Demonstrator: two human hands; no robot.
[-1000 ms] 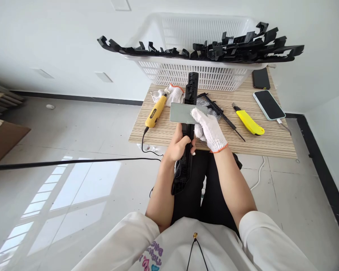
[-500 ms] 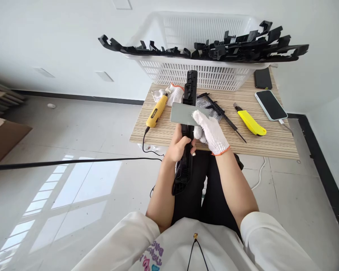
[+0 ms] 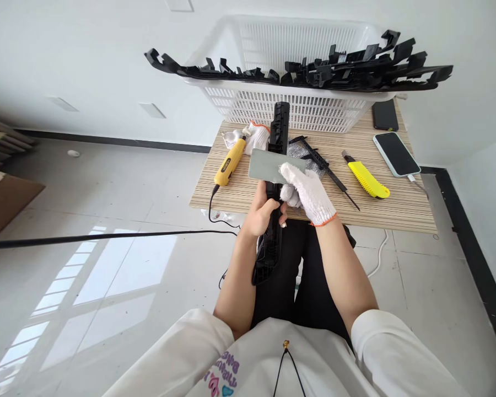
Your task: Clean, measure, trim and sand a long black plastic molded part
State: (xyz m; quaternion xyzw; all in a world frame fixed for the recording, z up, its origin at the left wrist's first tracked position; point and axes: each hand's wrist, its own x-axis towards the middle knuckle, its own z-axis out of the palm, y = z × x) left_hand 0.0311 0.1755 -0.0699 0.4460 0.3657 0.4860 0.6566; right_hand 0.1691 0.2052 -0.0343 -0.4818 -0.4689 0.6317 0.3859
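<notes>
My bare left hand (image 3: pixel 261 215) is wrapped around a long black plastic part (image 3: pixel 279 127) that runs from my lap up over the small wooden table (image 3: pixel 397 212). My right hand (image 3: pixel 308 190), in a white knit glove with an orange cuff, presses a grey rectangular sheet (image 3: pixel 264 165) across the part, fingers closed on the sheet's right end. The sheet lies crosswise over the part just above my left hand.
A white plastic basket (image 3: pixel 273 105) at the table's back carries several long black parts (image 3: pixel 355 74) across its rim. On the table lie a yellow corded tool (image 3: pixel 227 164), a spare glove (image 3: pixel 254 135), a black caliper (image 3: pixel 326 168), a yellow utility knife (image 3: pixel 366 179) and two phones (image 3: pixel 395 153).
My gloved right hand has shifted slightly along the grey sheet on the part; the left hand keeps its grip and everything on the table stays put.
</notes>
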